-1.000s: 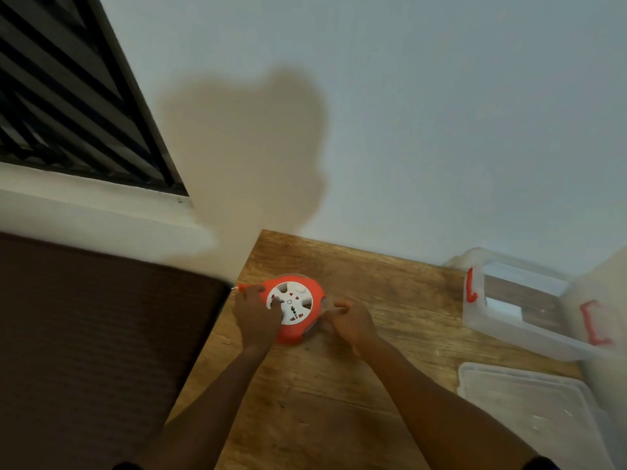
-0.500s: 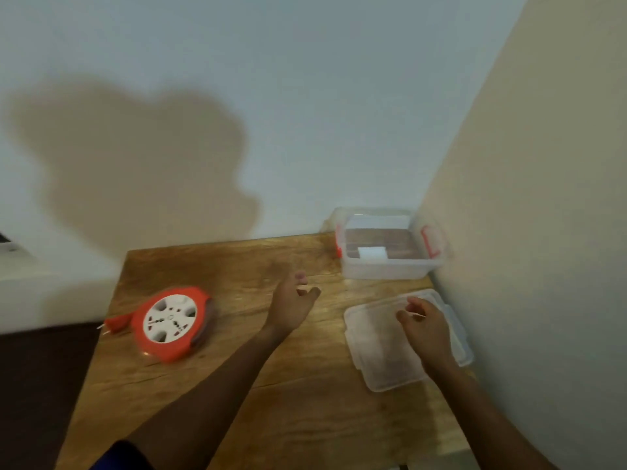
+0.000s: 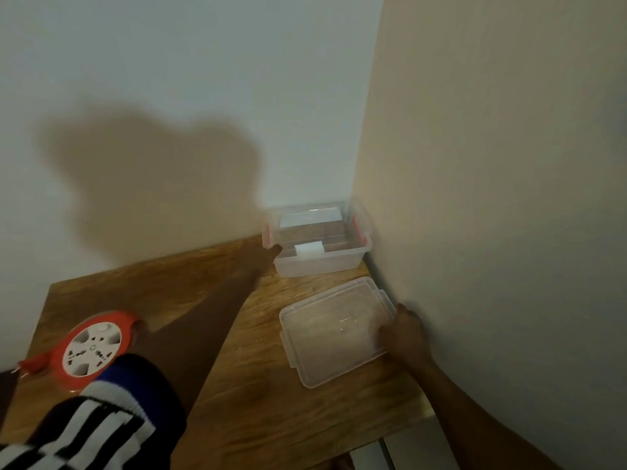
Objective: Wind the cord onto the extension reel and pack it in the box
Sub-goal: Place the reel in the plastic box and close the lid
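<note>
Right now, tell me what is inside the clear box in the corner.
The box holds no reel; through its clear walls only the wooden table and a white label show. The left hand covers its near left corner. The reel lies on the table.

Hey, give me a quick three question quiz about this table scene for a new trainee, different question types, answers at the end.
1. True or false: the reel is already inside the box.
2. Which hand touches the lid? A) left hand B) right hand C) neither
3. Fill in: the left hand reaches the box at its ___ corner clip.

Key
1. False; the reel lies on the table, far from the box.
2. B; the right hand is on the lid's edge by the wall.
3. Red.
</note>
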A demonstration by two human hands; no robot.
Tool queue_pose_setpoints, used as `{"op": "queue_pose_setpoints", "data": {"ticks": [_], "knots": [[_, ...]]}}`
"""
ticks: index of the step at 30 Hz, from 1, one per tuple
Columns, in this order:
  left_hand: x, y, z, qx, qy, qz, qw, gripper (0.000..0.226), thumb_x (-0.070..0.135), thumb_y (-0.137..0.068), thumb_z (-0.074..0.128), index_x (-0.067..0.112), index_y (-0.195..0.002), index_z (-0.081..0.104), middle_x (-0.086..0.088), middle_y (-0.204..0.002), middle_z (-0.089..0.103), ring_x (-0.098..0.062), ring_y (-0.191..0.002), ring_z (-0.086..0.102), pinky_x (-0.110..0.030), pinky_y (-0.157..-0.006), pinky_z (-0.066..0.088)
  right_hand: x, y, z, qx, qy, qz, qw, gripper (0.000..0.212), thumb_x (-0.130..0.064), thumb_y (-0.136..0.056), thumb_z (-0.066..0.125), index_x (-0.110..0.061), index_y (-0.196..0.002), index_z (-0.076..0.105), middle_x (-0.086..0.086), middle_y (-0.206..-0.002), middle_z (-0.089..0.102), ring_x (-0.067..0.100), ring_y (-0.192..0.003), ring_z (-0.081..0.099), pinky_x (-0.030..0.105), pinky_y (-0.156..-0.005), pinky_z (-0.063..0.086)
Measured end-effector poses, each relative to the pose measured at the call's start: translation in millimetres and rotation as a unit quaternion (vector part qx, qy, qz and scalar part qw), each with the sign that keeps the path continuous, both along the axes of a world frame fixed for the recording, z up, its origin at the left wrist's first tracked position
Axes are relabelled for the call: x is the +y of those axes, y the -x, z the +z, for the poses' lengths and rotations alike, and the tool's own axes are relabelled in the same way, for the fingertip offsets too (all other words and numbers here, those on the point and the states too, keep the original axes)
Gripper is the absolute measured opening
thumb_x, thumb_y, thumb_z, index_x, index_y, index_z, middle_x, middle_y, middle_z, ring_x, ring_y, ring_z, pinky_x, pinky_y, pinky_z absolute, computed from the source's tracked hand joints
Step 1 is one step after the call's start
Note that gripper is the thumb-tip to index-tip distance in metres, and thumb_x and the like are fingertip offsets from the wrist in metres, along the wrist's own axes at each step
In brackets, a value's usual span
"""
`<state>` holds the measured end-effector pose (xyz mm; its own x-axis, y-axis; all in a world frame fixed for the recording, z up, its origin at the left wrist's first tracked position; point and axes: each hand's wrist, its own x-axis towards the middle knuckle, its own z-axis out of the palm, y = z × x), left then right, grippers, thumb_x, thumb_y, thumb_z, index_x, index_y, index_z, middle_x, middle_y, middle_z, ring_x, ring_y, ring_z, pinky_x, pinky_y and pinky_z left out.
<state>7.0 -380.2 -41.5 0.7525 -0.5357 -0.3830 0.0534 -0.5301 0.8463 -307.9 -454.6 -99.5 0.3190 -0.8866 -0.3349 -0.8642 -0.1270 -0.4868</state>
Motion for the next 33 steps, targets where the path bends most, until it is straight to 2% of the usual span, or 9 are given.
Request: {"op": "queue_pose_setpoints", "data": {"ticks": [2,6,9,13,16,19,25,31,33], "knots": [[1.6,1.2,-8.7,0.049,0.001,0.005,0.999,0.044,0.019,-0.097,0.071,-0.004,-0.134,0.060,-0.021,-0.135,0.066,-0.036,-0.108,0.068,-0.047,-0.091,0.061,-1.9,-2.5,-0.8,0.012,0.002,-0.003,1.000,0.047,-0.022,-0.085,0.065,-0.003,-0.126,0.052,0.016,-0.119,0.061,0.030,-0.106,0.061,0.038,-0.087,0.052],[6.2,5.6,-14.2,0.079,0.012,0.035,0.996,0.035,0.011,-0.098,0.068,-0.007,-0.128,0.061,-0.021,-0.121,0.066,-0.022,-0.084,0.068,-0.029,-0.067,0.059,-3.3,-2.9,2.1,0.016,0.012,0.004,1.000,0.041,-0.024,-0.084,0.067,-0.003,-0.118,0.056,0.015,-0.115,0.063,0.030,-0.104,0.061,0.039,-0.085,0.053],[17.9,-0.5,-8.1,0.072,0.024,0.078,0.994,0.029,0.004,-0.096,0.068,-0.009,-0.122,0.065,-0.017,-0.112,0.066,-0.027,-0.089,0.071,-0.032,-0.073,0.063,-2.8,-4.0,8.6,-0.030,0.006,-0.011,0.999,0.038,-0.023,-0.082,0.072,-0.003,-0.113,0.062,0.013,-0.107,0.067,0.029,-0.095,0.064,0.037,-0.079,0.053],[51.9,-21.8,2.3,0.067,0.058,0.112,0.990,0.019,0.006,-0.098,0.065,-0.007,-0.111,0.066,-0.019,-0.105,0.070,-0.023,-0.078,0.071,-0.024,-0.055,0.062,3.3,-14.2,23.4,-0.217,-0.201,-0.098,0.950,0.022,-0.007,-0.082,0.075,-0.007,-0.104,0.073,0.005,-0.093,0.073,0.021,-0.076,0.069,0.032,-0.061,0.058],[88.1,-38.7,10.4,0.066,0.063,0.182,0.979,0.010,0.001,-0.096,0.067,0.000,-0.086,0.064,-0.024,-0.106,0.068,-0.026,-0.078,0.071,-0.024,-0.054,0.062,25.3,-28.5,27.9,-0.272,-0.312,-0.110,0.904,0.015,-0.002,-0.084,0.071,-0.009,-0.098,0.070,0.011,-0.096,0.073,0.029,-0.083,0.073,0.049,-0.076,0.060],[128.5,-55.6,17.6,0.086,0.098,0.219,0.967,0.008,0.000,-0.097,0.065,-0.002,-0.090,0.062,-0.021,-0.100,0.067,-0.022,-0.075,0.068,-0.020,-0.050,0.060,56.2,-48.8,26.0,-0.307,-0.342,-0.111,0.881,0.013,0.000,-0.084,0.070,-0.008,-0.094,0.071,0.011,-0.092,0.075,0.029,-0.084,0.073,0.051,-0.077,0.060],[202.0,-79.2,14.4,0.059,0.100,0.253,0.961,0.012,0.004,-0.095,0.070,0.006,-0.085,0.063,-0.015,-0.092,0.070,-0.023,-0.074,0.074,-0.026,-0.059,0.065,119.2,-93.0,19.9,-0.284,-0.345,-0.069,0.892,0.013,-0.001,-0.085,0.069,-0.005,-0.097,0.070,0.011,-0.093,0.075,0.026,-0.081,0.074,0.046,-0.072,0.061],[247.9,-101.8,-1.9,0.032,0.052,0.194,0.979,0.014,0.007,-0.095,0.071,0.011,-0.082,0.068,-0.015,-0.087,0.076,-0.018,-0.062,0.077,-0.031,-0.058,0.062,170.3,-113.0,7.1,-0.235,-0.313,-0.064,0.918,0.010,0.001,-0.083,0.071,-0.005,-0.091,0.072,0.012,-0.086,0.075,0.027,-0.076,0.074,0.050,-0.070,0.061],[254.0,-104.0,-5.4,0.020,0.059,0.156,0.986,0.017,0.003,-0.095,0.070,0.012,-0.080,0.068,-0.014,-0.088,0.076,-0.020,-0.068,0.077,-0.035,-0.065,0.064,183.2,-112.9,2.3,-0.209,-0.276,-0.070,0.935,0.012,0.002,-0.079,0.073,-0.008,-0.084,0.075,0.011,-0.081,0.075,0.028,-0.073,0.073,0.050,-0.067,0.061]]}}
